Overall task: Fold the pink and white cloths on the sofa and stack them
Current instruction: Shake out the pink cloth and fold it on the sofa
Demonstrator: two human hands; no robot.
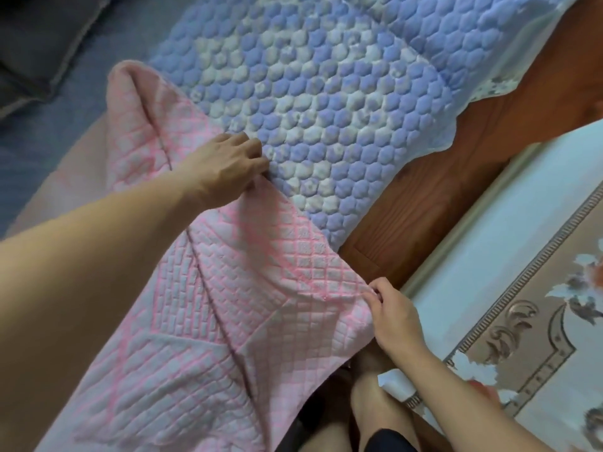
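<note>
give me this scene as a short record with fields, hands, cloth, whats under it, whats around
left hand: grips the far edge of the pink and white cloth
right hand: pinches the cloth's near corner
cloth state: spread out, creased, not yet folded flat
under it: blue and white quilted cover on the sofa
sofa edge: wooden frame
floor: patterned rug
</note>
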